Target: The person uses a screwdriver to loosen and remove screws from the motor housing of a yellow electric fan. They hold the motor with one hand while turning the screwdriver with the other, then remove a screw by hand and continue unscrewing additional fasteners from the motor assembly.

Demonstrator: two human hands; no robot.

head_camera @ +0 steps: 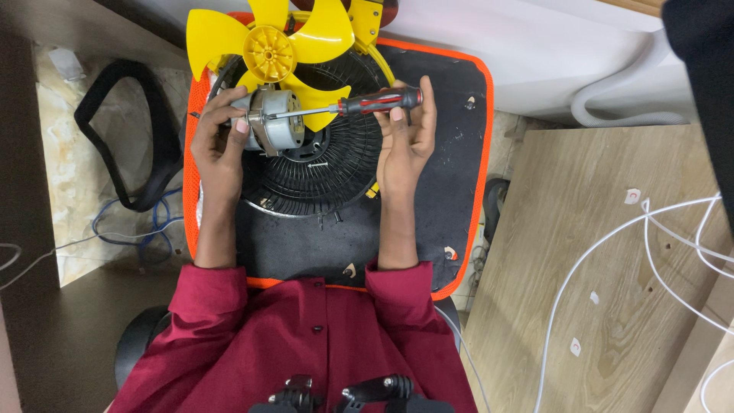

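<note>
Head view: motor [274, 122] held up over a black fan grille [321, 164], with a screwdriver [359, 103] set against it.
Step in hand: by the look of it, a screw on the motor casing is being turned; whether it goes in or comes out cannot be told.
Left hand [218, 141]: left of the motor, its fingers [237, 107] wrapped round the grey metal casing and pressed against it, thumb on the near side.
Right hand [405, 145]: right of the motor, palm up, its fingers [424, 95] curled round the red and black screwdriver handle, thumb laid on the near side of the grip.
Screwdriver: lies almost level, handle at the right, thin shaft running left until the tip meets the motor casing just beside the left fingertips.
Fan blade [269, 50]: yellow, sits at the far end of the motor, just beyond the left hand.
Motor position: between the two hands, touching the left fingers, apart from the right fingers by the length of the shaft.
Next move, as a judgement: the tip needs to stay square in the screw head while the left hand keeps the casing from twisting; the tip sits close to the left fingertips, so a slip would run towards them.
Grille: round, resting on a black mat with an orange edge [459, 153].
Surroundings: wooden surface [596, 252] at the right with white cables [612, 245]; black strap [115, 138] on the floor at the left.
</note>
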